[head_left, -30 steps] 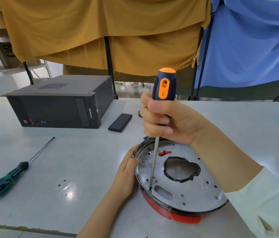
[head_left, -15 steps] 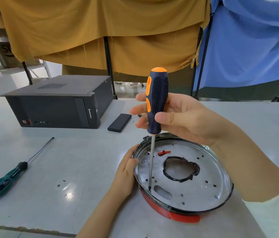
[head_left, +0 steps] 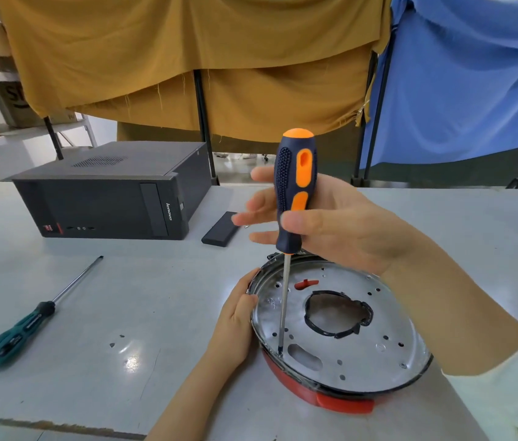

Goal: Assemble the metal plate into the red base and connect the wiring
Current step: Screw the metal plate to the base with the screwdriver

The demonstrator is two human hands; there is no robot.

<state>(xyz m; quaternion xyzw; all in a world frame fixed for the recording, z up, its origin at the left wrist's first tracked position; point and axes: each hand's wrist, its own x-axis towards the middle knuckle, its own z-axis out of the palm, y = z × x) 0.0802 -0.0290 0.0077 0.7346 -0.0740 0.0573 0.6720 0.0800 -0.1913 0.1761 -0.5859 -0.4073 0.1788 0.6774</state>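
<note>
A round shiny metal plate [head_left: 362, 348] with a central black-rimmed cut-out lies inside the red base [head_left: 295, 381] on the table. My left hand [head_left: 235, 323] clasps the left rim of the base. My right hand [head_left: 330, 224] holds the orange-and-navy screwdriver [head_left: 295, 189] upright between thumb and loosely spread fingers. Its tip stands on a screw hole near the plate's front left edge. A small red tab [head_left: 306, 283] shows through a slot in the plate. No wiring is visible.
A green-handled screwdriver [head_left: 28, 326] lies on the white table [head_left: 124, 297] at the left. A black desktop computer case [head_left: 108, 195] sits at the back left, with a small black flat box [head_left: 221, 233] beside it. Yellow and blue cloths hang behind.
My right hand has loosened from a full fist to a thumb-and-finger hold, and the handle has turned. The tip stays on the same spot. The left hand has not moved.
</note>
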